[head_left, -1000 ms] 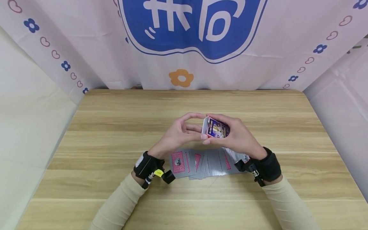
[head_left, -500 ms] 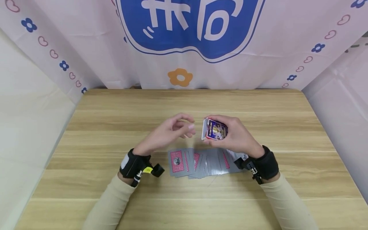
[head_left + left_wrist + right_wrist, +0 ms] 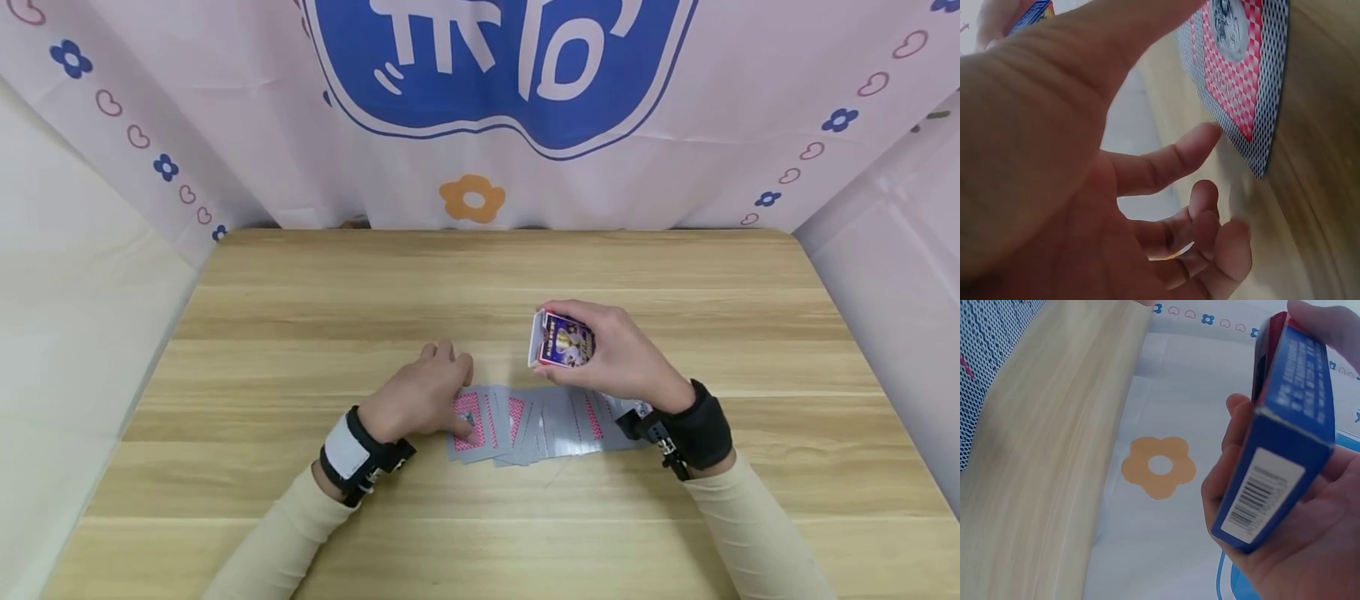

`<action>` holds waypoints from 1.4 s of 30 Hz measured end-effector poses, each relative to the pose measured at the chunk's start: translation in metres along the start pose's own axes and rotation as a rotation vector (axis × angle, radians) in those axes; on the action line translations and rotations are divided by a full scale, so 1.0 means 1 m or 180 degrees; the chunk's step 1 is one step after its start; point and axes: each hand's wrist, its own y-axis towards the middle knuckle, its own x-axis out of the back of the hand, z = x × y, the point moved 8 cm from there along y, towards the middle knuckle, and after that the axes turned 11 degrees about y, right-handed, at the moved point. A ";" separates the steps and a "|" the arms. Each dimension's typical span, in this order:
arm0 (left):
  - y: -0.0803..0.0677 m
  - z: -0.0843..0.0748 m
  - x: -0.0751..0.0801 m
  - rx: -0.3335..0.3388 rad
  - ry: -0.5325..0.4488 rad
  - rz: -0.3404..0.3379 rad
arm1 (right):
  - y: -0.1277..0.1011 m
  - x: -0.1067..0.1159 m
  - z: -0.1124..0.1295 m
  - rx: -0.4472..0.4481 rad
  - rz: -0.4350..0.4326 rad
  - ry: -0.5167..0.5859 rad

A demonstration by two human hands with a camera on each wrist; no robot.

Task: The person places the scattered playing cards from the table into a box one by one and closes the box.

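1. Card spread [image 3: 536,425]: face-down fan on the wooden table [image 3: 300,292], nearest the person; the landmark for everything else.
2. Left hand [image 3: 420,400]: on the spread's left end, fingers relaxed and uncurled, thumb over the end card [image 3: 1241,75], gripping nothing.
3. Right hand [image 3: 611,354]: just beyond the spread's right half, fingers wrapped round the card box [image 3: 558,340], raised off the table.
4. Judgement: sweep the cards together with flat fingers, square the edges, keep the box mouth facing them.
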 end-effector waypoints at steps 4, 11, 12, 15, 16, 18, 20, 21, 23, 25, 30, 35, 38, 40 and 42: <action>-0.001 0.001 0.001 0.0031 0.0045 -0.0031 | 0.001 -0.001 0.002 0.0036 0.0015 -0.0018; -0.001 0.006 0.002 0.0075 0.0039 0.0081 | 0.004 -0.005 0.003 0.0071 0.0061 -0.0006; 0.000 0.006 0.001 0.0084 0.0025 0.0118 | 0.004 -0.005 0.004 0.0064 0.0066 -0.0011; 0.000 0.007 -0.001 0.0111 -0.0044 0.0209 | 0.004 -0.006 0.004 0.0043 0.0079 0.0001; 0.001 0.007 -0.002 0.0119 -0.0077 0.0220 | 0.004 -0.007 0.004 0.0041 0.0085 0.0004; 0.001 0.007 -0.002 0.0133 -0.0118 0.0217 | 0.004 -0.007 0.005 0.0037 0.0097 0.0011; 0.001 0.007 -0.001 0.0150 -0.0159 0.0210 | 0.004 -0.008 0.005 0.0041 0.0108 0.0016; 0.001 0.006 -0.001 0.0151 -0.0165 0.0222 | 0.004 -0.008 0.006 0.0044 0.0111 0.0022; 0.000 0.005 -0.002 0.0129 -0.0222 0.0288 | 0.003 -0.009 0.006 0.0049 0.0119 0.0024; -0.001 0.003 -0.002 0.0035 -0.0318 0.0384 | 0.003 -0.009 0.006 0.0049 0.0126 0.0016; -0.009 -0.004 0.008 -0.0480 -0.0805 0.0487 | 0.002 -0.011 0.005 0.0053 0.0153 0.0005; -0.019 -0.002 0.039 -0.0687 -0.1696 0.0000 | 0.001 -0.013 0.007 0.0094 0.0184 0.0042; -0.022 0.001 0.053 -0.0579 -0.2201 -0.0288 | 0.001 -0.016 0.008 0.0127 0.0218 0.0065; -0.023 0.002 0.058 -0.0507 -0.2404 -0.0402 | 0.001 -0.018 0.009 0.0137 0.0253 0.0081; -0.023 0.003 0.060 -0.0417 -0.2513 -0.0472 | 0.000 -0.021 0.010 0.0151 0.0292 0.0090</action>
